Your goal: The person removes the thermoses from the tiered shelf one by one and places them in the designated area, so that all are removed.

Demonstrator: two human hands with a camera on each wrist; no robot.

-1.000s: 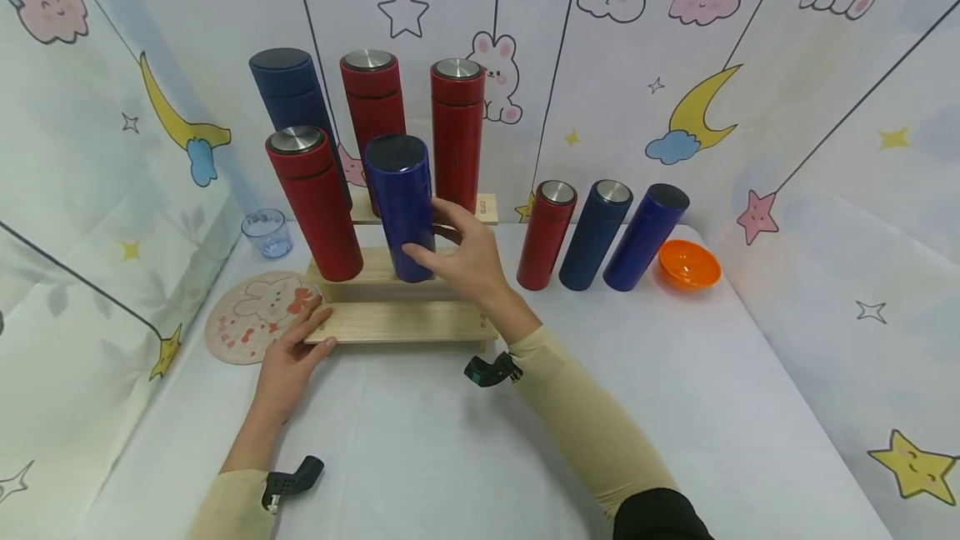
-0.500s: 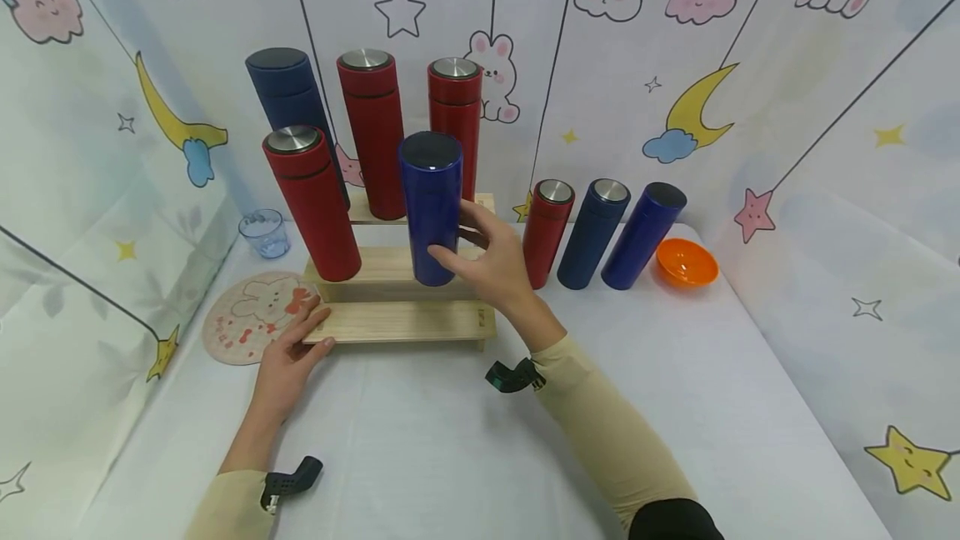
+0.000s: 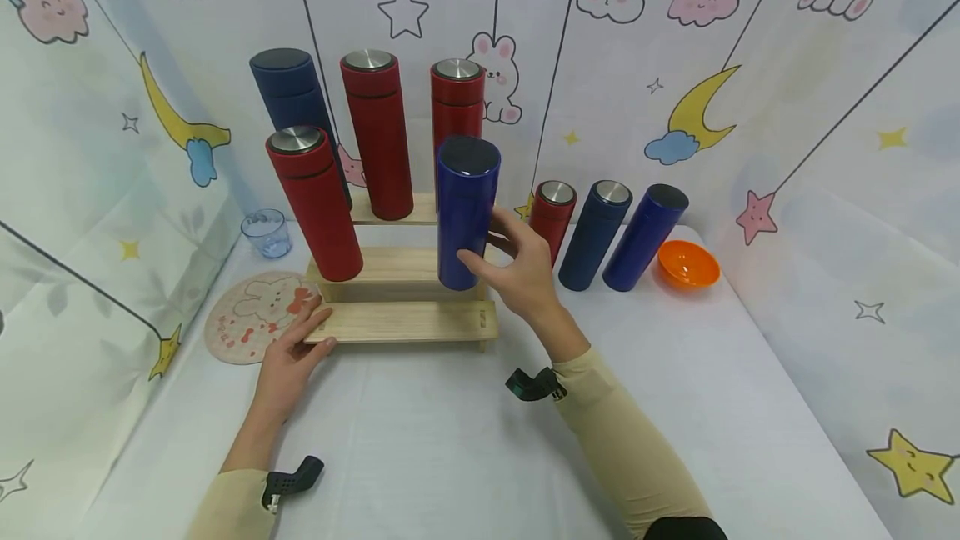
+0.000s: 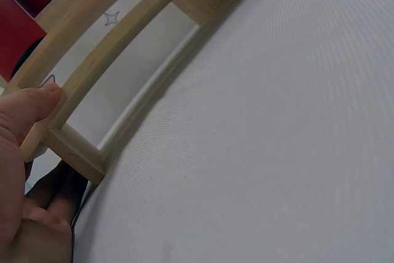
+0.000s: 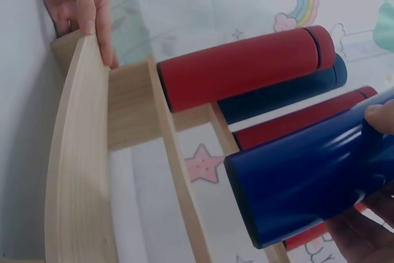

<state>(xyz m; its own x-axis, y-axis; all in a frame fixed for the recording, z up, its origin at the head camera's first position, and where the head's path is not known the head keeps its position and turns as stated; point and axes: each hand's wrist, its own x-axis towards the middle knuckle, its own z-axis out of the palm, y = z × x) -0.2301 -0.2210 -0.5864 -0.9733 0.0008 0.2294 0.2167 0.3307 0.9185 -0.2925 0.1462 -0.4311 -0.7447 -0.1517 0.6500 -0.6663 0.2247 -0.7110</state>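
My right hand (image 3: 521,267) grips a glossy blue thermos (image 3: 468,211) around its lower part, thumb in front and fingers at the far side. The thermos is upright at the right end of the middle board of a wooden stepped rack (image 3: 405,322); in the right wrist view its base looks slightly apart from that board. My left hand (image 3: 288,363) holds the rack's lowest board at its left end, thumb (image 4: 37,103) on the wood and fingers below. A red thermos (image 3: 318,207) stands on the middle board's left. The top board carries a dark blue thermos (image 3: 288,90) and two red thermoses (image 3: 378,140).
Right of the rack stand a shorter red thermos (image 3: 551,211), a dark blue one (image 3: 595,236) and a glossy blue one (image 3: 646,237). Beside them sits an orange bowl (image 3: 688,265). At left are a clear blue glass (image 3: 267,233) and a round rabbit mat (image 3: 240,323).
My right hand has moved right along the middle board with the glossy blue thermos, from near its centre to its right end. My left hand has stayed on the rack.
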